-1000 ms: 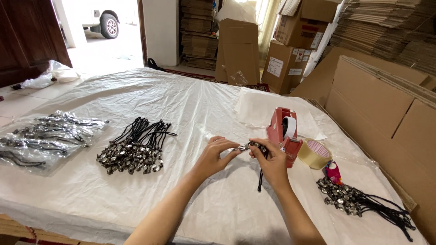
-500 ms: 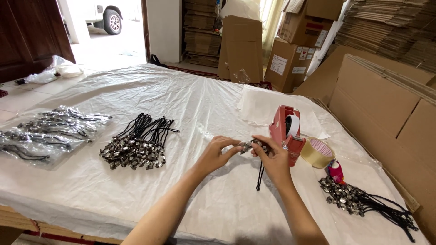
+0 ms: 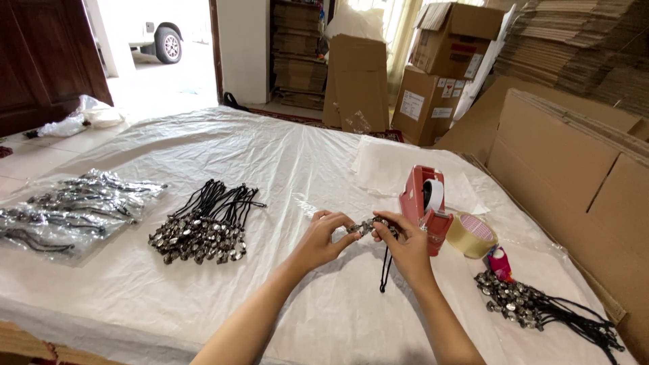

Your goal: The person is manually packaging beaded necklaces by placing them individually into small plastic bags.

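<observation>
Fingertips of the left hand (image 3: 323, 236) and right hand (image 3: 405, 245) pinch shut on a beaded cord ornament (image 3: 368, 226) above the plastic-covered table (image 3: 284, 155). It looks light and limp; the beaded end seems the best hold, beside the red tape dispenser (image 3: 424, 203).

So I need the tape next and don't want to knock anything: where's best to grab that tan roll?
Grip the tape roll by its outer rim from above and the near side. It lies tilted against the red dispenser, so its far side is blocked.
</observation>
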